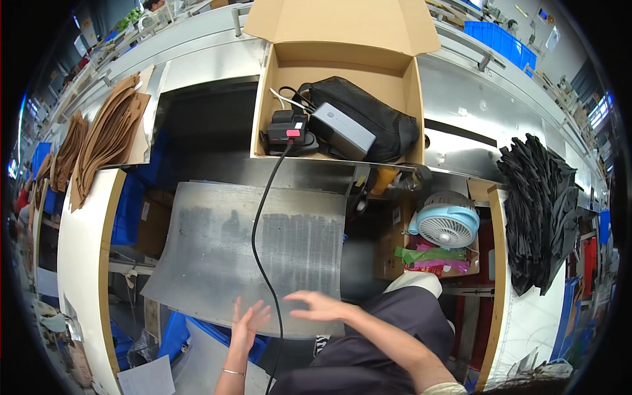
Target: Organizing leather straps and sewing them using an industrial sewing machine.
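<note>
My left hand (249, 322), palm turned up with fingers spread, is held low over the near edge of a grey metal sheet (217, 243). My right hand (317, 306) reaches in from the right, its fingers stretched out toward the left one. Neither holds anything. A black cable (254, 230) hangs down between the two hands; I cannot tell whether either touches it. It runs up to a small black device (288, 128) with a red patch in an open cardboard box (339, 54). Beside the device lie a grey power bank (343, 131) and a black mesh pouch (368, 108).
Brown paper sheets (108, 141) are piled at the left. Black bags (536, 210) drape over the right table (520, 316). A blue and white fan (447, 224) stands on a carton under the bench. My knees are below the metal sheet, and blue bins (174, 336) sit underneath.
</note>
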`<state>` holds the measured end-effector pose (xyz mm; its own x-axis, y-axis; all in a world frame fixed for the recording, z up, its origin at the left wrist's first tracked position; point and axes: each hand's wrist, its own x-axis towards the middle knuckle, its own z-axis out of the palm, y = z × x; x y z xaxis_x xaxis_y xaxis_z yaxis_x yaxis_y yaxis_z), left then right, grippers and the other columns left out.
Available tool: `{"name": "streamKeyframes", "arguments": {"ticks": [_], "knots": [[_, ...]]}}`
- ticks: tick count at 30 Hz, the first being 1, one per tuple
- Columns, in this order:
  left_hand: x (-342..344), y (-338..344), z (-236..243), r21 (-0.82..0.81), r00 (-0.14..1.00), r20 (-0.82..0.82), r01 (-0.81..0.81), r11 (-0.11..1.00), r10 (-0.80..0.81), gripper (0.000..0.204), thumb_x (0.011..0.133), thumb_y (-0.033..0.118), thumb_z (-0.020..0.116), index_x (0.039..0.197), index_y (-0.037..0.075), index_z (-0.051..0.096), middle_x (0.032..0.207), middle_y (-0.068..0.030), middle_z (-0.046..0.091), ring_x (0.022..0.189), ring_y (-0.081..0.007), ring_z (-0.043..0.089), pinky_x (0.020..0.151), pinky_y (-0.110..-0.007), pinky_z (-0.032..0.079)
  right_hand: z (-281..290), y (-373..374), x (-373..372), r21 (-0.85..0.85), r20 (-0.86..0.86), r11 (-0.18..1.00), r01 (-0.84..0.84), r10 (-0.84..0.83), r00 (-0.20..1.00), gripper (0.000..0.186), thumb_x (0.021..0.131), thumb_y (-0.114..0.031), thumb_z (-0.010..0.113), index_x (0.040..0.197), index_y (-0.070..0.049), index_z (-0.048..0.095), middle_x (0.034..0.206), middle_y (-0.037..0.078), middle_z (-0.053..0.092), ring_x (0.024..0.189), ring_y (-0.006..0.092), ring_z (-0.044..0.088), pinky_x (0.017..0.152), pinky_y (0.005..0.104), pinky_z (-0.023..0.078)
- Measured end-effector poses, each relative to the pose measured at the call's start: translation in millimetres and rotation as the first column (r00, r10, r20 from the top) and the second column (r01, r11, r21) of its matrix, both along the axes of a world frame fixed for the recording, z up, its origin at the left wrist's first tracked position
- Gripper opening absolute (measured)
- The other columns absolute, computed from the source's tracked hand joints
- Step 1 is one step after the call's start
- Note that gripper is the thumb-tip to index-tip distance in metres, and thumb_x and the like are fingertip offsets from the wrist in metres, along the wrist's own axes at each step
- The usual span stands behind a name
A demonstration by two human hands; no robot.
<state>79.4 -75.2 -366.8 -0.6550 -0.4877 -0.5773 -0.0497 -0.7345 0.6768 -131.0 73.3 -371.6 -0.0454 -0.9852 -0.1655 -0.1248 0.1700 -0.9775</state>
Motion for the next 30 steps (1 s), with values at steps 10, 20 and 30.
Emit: {"name": "streamKeyframes", "arguments": {"ticks": [10,20,30], "knots": [[-17,-67,82,-0.147,0.985,-0.127,-0.136,0.980,0.118,0.078,0.082,0.006,0.056,0.144,0.020,0.011,0.118,-0.0273,0.050,0.092,-0.0316,0.062,0.069,-0.034,0.055,-62,35,-39,0.411,0.078,0.699,0.585,-0.667,0.741,0.089,0.069,-0.025,0.075,0.134,0.007,0.022,0.135,0.023,0.031,0.109,0.0265,0.052,0.086,0.0330,0.047],[-9,-72,90,-0.093,0.971,-0.117,-0.220,0.971,0.208,0.072,0.081,0.002,0.053,0.142,0.017,0.018,0.122,-0.0260,0.046,0.094,-0.0271,0.061,0.055,-0.024,0.057,3,-18,-40,0.184,0.739,0.819,0.543,-0.480,0.473,0.050,0.077,-0.005,0.053,0.124,0.006,0.040,0.118,0.014,0.051,0.107,0.0216,0.050,0.092,0.0328,0.039],[-27,-85,114,-0.343,0.972,-0.052,-0.234,0.910,0.230,0.084,0.075,0.013,0.065,0.144,0.020,0.016,0.121,-0.0239,0.047,0.088,-0.0207,0.061,0.058,-0.021,0.051,-103,-32,-30,0.590,-0.128,0.323,0.740,-0.867,0.481,0.034,0.075,-0.019,0.060,0.100,0.004,0.061,0.101,0.028,0.060,0.100,0.0389,0.057,0.082,0.0400,0.046]]}}
